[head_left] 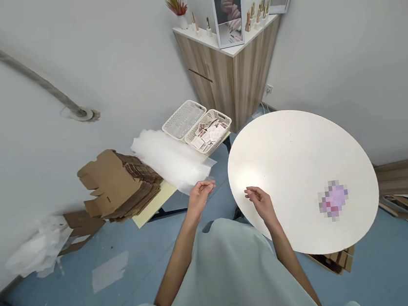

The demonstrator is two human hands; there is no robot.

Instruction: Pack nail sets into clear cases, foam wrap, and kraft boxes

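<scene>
My left hand [199, 198] is raised just in front of a stack of white, translucent packing sheets [169, 157]. Its thumb and fingers are pressed together. A faint translucent edge shows beside the fingertips, and I cannot tell whether they hold it. My right hand [262, 203] hovers over the near left edge of a round white table [293, 162]. Its fingers are loosely curved and slightly apart, with nothing seen in them. On the table's right side lies a pixelated pink and purple item [333, 200], its kind hidden.
Flattened brown cardboard boxes [114, 185] are stacked on a yellowish side table [154, 205]. Behind the sheets sit a white basket of small cards and packets [208, 134] and another white basket [184, 119]. A corner cabinet [236, 85] bears a framed picture [229, 18] and small bottles.
</scene>
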